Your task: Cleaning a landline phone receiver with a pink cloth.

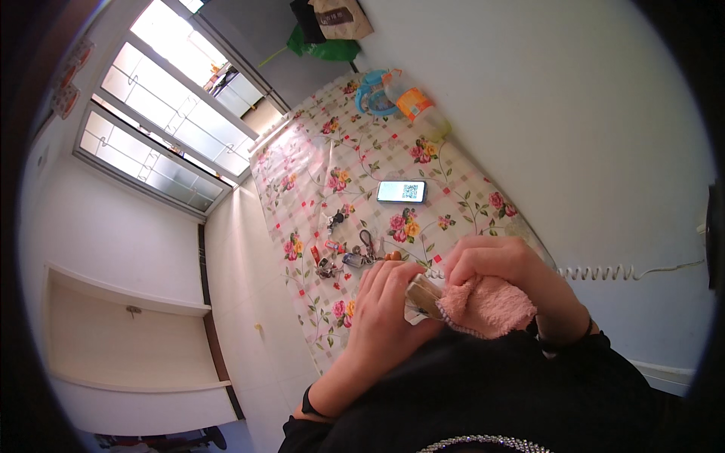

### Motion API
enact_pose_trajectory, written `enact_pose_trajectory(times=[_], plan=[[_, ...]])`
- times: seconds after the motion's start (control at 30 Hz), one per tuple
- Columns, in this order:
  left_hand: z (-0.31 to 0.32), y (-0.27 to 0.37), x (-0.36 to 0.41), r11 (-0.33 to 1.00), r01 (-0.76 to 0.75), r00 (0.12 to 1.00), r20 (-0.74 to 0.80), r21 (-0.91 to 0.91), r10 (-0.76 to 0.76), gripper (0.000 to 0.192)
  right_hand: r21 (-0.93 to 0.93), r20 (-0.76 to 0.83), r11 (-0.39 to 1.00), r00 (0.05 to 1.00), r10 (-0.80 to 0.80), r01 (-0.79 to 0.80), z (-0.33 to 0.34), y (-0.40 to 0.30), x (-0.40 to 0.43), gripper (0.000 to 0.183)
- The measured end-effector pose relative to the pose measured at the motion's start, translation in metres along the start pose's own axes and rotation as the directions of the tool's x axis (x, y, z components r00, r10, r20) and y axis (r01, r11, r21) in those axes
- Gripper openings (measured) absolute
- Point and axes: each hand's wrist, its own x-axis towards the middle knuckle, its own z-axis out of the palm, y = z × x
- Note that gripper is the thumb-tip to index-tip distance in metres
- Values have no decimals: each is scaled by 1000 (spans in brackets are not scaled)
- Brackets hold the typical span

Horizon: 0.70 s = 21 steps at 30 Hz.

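My left hand grips a pale, yellowish, block-shaped object, possibly a telephone or intercom handset. The far part of it is hidden by the fingers and a cloth. A pink terry cloth is bunched in my right hand and pressed against the object's right side. A white coiled cord runs from the right behind my right wrist, and a short coiled piece shows between the hands. Below the hands is the floral tablecloth. Just beyond my left fingers lie a keyring with fobs and brown beads.
A lit smartphone lies mid-table; another key bunch is nearby. Towards the far end are a plastic bottle with an orange label and a blue basket. The wall borders the table's right side; bags hang beyond.
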Motion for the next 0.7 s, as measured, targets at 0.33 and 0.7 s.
enact_pose_trajectory(times=[0.33,0.7], plan=[[-4,4,3,953,275,961,52,-126,-270,58,151,-184,971,970,-158,187,2,2,3,24],[7,-1,-1,989,149,988,-34,-16,-150,47,-142,-164,970,961,-222,200,26,4,5,24]])
